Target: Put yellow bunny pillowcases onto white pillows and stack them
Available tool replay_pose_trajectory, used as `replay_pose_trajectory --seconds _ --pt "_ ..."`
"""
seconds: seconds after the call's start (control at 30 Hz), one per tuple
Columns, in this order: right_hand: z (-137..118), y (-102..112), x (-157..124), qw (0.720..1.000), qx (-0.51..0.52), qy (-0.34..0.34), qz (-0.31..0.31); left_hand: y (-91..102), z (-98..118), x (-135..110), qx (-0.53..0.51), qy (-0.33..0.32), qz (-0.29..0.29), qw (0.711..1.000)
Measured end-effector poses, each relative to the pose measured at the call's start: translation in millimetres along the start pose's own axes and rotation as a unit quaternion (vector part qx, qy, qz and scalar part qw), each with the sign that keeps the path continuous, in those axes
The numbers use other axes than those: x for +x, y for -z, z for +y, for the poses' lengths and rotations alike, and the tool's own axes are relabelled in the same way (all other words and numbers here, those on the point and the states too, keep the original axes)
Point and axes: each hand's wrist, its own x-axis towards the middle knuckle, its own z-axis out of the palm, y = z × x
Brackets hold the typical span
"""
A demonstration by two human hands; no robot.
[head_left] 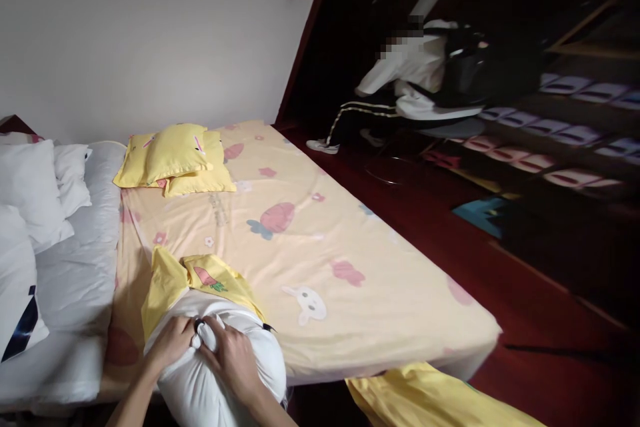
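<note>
A white pillow (185, 383) lies at the near edge of the bed, its far end inside a yellow pillowcase (167, 280) with a carrot print. My left hand (175, 343) is closed on the pillow's white fabric, on the left of a gathered bunch. Right beside it, my right hand (235, 353) grips the same bunched fabric from the other side. The two hands nearly meet at the middle of the pillow. The fingertips are partly hidden in the folds.
Yellow pillows (175, 157) are stacked at the bed's far end. White pillows (30, 193) rest on a grey-white bed (80, 293) at left. Yellow cloth (425, 393) hangs at lower right. A seated person (415, 73) is beyond the bed, near racks of slippers (560, 127).
</note>
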Motion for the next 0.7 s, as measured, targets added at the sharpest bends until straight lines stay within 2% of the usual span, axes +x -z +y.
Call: replay_pose_trajectory --seconds 0.07,0.1,0.2,0.3,0.4,0.57,0.7 --pt "0.2 4.3 0.0 1.0 0.005 -0.015 -0.026 9.4 1.0 14.4 0.007 -0.014 -0.042 0.999" --pt "-0.4 5.8 -0.4 0.999 0.011 -0.017 -0.032 14.6 0.0 23.9 0.021 -0.018 -0.042 0.999" --pt "-3.8 7.2 -1.7 0.999 0.022 -0.02 -0.04 26.4 -7.9 58.6 0.101 0.002 0.02 0.995" --pt "-7.3 7.9 0.3 0.998 0.025 -0.035 -0.054 24.7 -19.2 91.9 0.194 0.058 0.04 0.978" --pt "-8.9 12.8 5.7 0.995 0.031 -0.056 -0.083 13.7 -29.9 114.0 0.279 0.113 0.01 0.954" --pt "-6.6 22.5 10.9 0.992 0.041 -0.073 -0.091 4.1 -42.4 124.5 0.33 0.153 -0.075 0.928" --pt "-3.7 21.9 8.0 0.993 0.047 -0.072 -0.083 5.9 -46.2 118.9 0.303 0.124 -0.12 0.937"
